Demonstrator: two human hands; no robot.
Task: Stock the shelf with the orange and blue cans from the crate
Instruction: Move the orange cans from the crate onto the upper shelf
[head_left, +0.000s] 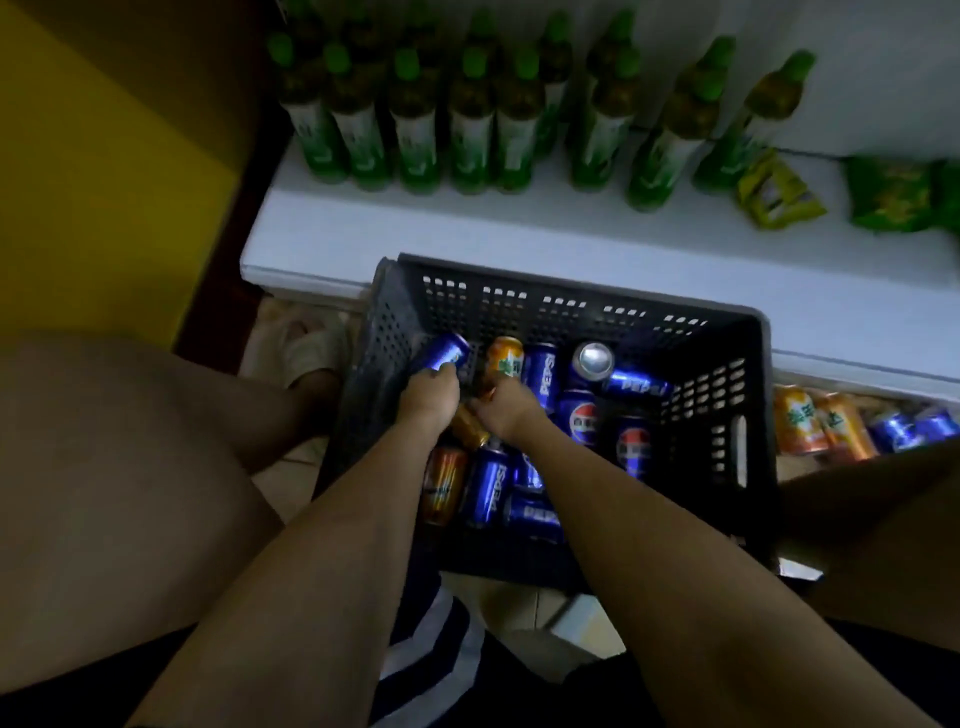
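A black perforated crate (571, 291) stands on the floor against the white shelf (467, 228). Several blue cans and orange cans lie inside it. My left hand (428, 397) is down in the crate's left part and grips a blue can (447, 351) by its lower end. My right hand (506, 402) is beside it and grips an orange can (504, 358). More blue cans (582, 415) lie to the right of my hands. Under the shelf at the right, orange cans (821, 421) and blue cans (914, 428) stand in a row.
Green-capped bottles (467, 119) fill the back of the shelf, with green snack packs (779, 192) at its right. My bare knees flank the crate, the left one (130, 441) large at the left. A yellow wall panel (104, 156) rises at the left.
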